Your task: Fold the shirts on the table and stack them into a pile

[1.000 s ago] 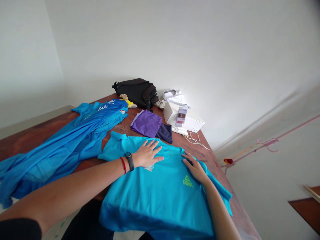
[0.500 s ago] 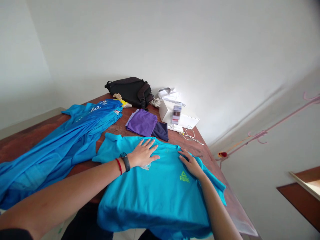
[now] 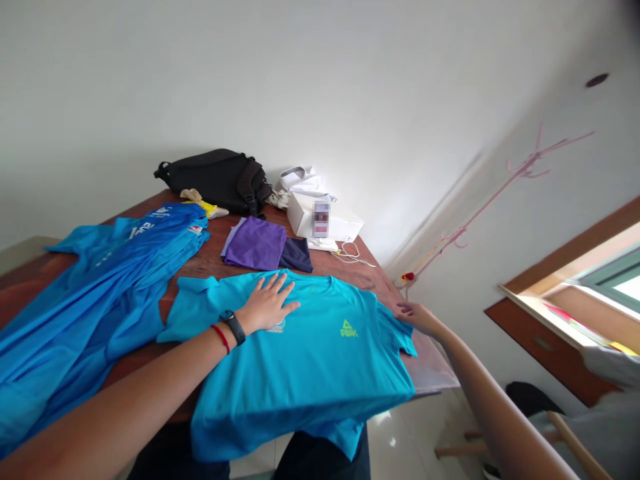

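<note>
A turquoise T-shirt (image 3: 295, 360) with a lime logo lies spread on the wooden table (image 3: 213, 263), its lower part hanging over the near edge. My left hand (image 3: 266, 305) rests flat on the shirt's upper middle with fingers spread, a black wristband and red string on the wrist. At the far right of the shoulder, my right hand (image 3: 417, 319) pinches the shirt's edge by the sleeve. A bright blue garment (image 3: 100, 287) lies in a long heap left of my left arm, apart from both hands.
Beyond the shirt are folded purple cloth (image 3: 253, 243), folded navy cloth (image 3: 296, 255), a black bag (image 3: 215, 180), a white box (image 3: 305, 217) and a white cable (image 3: 353, 255). The table's right edge ends near my right arm. A window (image 3: 600, 287) and a person's grey sleeve (image 3: 610, 363) show at right.
My right hand has moved outward to the shirt's shoulder edge, and the shirt lies flatter and wider. The view has turned left, bringing a window into sight. My left hand stays on the shirt.
</note>
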Available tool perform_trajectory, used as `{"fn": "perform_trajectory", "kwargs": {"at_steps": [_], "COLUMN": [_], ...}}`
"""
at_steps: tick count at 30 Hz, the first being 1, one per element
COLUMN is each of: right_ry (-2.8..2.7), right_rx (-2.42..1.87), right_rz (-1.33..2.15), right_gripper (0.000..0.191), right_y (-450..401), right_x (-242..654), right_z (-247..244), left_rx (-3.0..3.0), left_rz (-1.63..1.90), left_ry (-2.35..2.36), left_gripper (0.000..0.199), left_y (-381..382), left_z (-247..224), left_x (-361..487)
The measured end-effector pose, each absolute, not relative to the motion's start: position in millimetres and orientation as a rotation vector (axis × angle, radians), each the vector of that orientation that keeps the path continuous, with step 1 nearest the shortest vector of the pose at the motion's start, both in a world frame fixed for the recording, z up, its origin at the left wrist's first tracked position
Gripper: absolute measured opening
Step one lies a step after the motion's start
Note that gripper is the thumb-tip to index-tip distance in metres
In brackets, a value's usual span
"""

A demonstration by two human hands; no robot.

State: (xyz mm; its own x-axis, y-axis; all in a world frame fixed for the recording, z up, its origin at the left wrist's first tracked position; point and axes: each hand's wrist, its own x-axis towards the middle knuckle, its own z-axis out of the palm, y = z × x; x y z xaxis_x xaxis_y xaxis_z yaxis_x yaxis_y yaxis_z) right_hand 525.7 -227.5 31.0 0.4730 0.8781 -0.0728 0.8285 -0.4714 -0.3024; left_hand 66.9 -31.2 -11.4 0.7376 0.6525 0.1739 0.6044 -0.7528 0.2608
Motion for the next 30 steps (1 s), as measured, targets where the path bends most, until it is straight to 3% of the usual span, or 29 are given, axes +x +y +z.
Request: {"fn": "perform_trajectory", "kwargs": {"at_steps": [5, 8, 15, 22, 30], "right_ry": [-1.364, -1.339, -1.281, -1.206, -1.134], "right_rx": [-2.399, -2.353, -2.389, -2.229, -2.327], "right_rz": [0.632, 0.734, 0.626, 0.832, 0.724], "right_gripper": [0.051, 0.058, 0.063, 0.056, 0.05], "right_y": [-248.1, -253.6, -256.3, -259.9, -256.9], "right_x": [532.3, 529.5, 525.2, 504.8, 510.1], "right_z": [30.6, 35.3, 37.5, 48.8, 53.8], "left_rx": [2.784, 2.786, 2.776, 2.796, 2.794], "left_rz": [0.335, 0.298, 0.167, 0.141, 0.134], "left_ry": [1.001, 1.013, 1.033, 1.02, 1.017], "left_gripper": [0.071, 0.071, 0.074, 0.077, 0.077], "left_y": [-29.8, -30.3, -32.3, -30.4, -30.8], "left_z": [-9.6, -5.6, 4.8, 5.2, 6.6], "left_x": [66.2, 66.0, 67.2, 67.0, 67.0]}}
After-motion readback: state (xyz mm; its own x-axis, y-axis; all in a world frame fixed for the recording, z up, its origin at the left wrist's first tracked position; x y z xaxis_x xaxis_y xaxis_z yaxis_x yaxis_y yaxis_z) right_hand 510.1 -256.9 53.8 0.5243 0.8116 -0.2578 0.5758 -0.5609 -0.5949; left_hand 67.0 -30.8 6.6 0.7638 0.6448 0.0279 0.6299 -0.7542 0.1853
